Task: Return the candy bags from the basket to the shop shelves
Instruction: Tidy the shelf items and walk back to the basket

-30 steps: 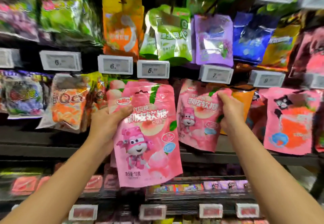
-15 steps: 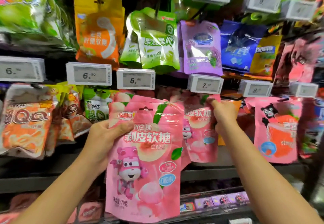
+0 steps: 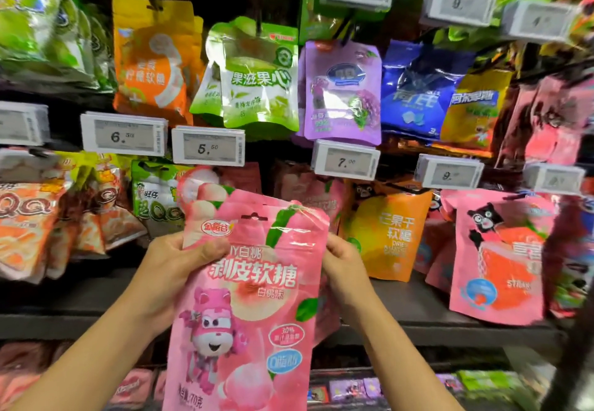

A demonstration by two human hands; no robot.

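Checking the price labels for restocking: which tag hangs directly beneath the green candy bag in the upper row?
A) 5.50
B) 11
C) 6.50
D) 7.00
A: the 5.50 tag sits right under the green candy bag, while the 6.50 tag is under the orange bag and the 7.00 tag under the purple bag.

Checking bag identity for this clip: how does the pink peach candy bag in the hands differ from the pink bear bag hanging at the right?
The pink peach bag is gripped by the left hand and right hand, off any hook; the pink bear bag hangs untouched on the shelf. The peach bag shows a pink robot figure and peaches; the bear bag shows a black bear over an orange-red panel. Both are pink, flat pouches.
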